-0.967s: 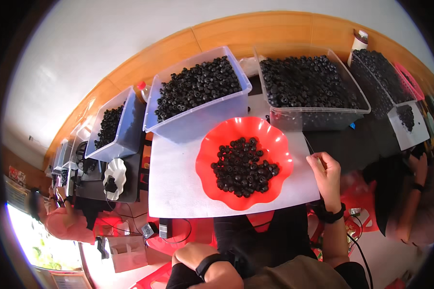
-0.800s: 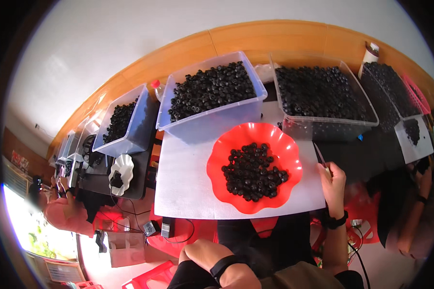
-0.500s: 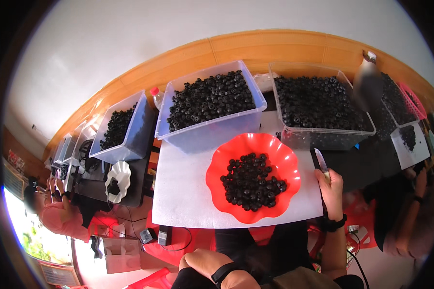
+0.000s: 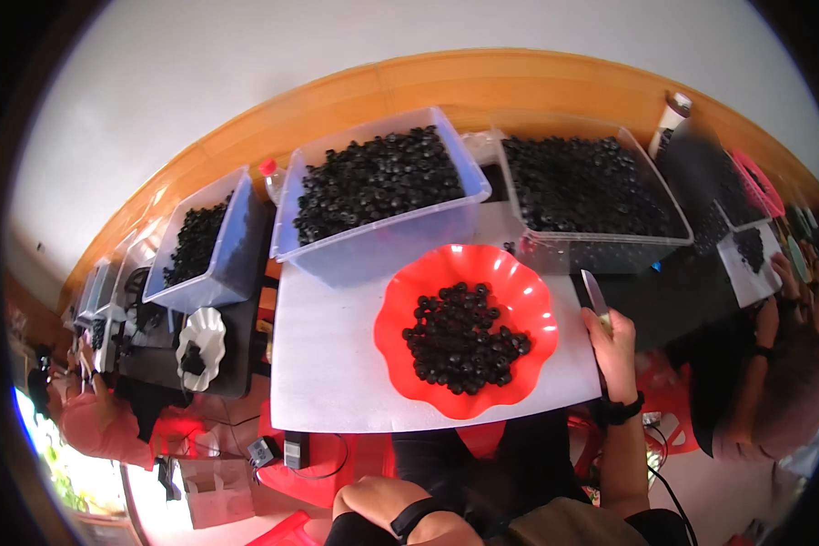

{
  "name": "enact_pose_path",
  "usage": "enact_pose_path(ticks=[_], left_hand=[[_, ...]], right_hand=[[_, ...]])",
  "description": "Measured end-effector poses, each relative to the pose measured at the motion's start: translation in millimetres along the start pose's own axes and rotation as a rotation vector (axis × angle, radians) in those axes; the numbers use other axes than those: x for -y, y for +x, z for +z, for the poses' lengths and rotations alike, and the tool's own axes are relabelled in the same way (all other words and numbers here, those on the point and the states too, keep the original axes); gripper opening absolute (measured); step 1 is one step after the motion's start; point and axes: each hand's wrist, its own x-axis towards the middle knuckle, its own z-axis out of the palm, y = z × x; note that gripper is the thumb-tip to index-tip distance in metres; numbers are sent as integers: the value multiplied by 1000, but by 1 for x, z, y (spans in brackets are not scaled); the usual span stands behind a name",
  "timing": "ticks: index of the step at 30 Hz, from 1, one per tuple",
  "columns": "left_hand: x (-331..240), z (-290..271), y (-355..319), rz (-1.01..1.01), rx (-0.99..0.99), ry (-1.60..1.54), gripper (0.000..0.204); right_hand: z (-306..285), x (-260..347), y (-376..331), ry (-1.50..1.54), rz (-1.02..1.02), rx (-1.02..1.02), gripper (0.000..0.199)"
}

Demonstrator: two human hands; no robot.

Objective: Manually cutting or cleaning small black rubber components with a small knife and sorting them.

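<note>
Right hand (image 4: 615, 341): fist closed round a small knife (image 4: 594, 293), blade up.
Left hand (image 4: 373, 505): low at the frame edge; grip cannot be told.
Knife: light, stiff, sharp; best held by the handle.
Red scalloped bowl (image 4: 519, 282): dark round fruit (image 4: 464, 338).

Daylight fills my view evenly and brightly, with a blown-out white patch at seven o'clock. My red bowl (image 4: 465, 328) glows, with mild glare on its rim at two o'clock. Shadows under the clear bins (image 4: 373, 205) are soft. Straight edges bow towards the black circular rim. The far edges at three o'clock look smeared.
</note>
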Motion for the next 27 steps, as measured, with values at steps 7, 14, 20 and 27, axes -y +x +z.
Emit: enact_pose_path(ticks=[7, 14, 20, 27], left_hand=[[-2, 71, -99, 50, -429, 262, 43], [-49, 77, -74, 41, -527, 387, 37], [-68, 75, -50, 73, -544, 657, 33], [-96, 59, -20, 140, -530, 991, 27]], right_hand=[[31, -12, 1, -85, -214, 24, 25], [16, 4, -2, -85, -125, -15, 38], [19, 5, -4, -100, -97, -10, 40], [22, 6, -4, -106, -146, -5, 41]])
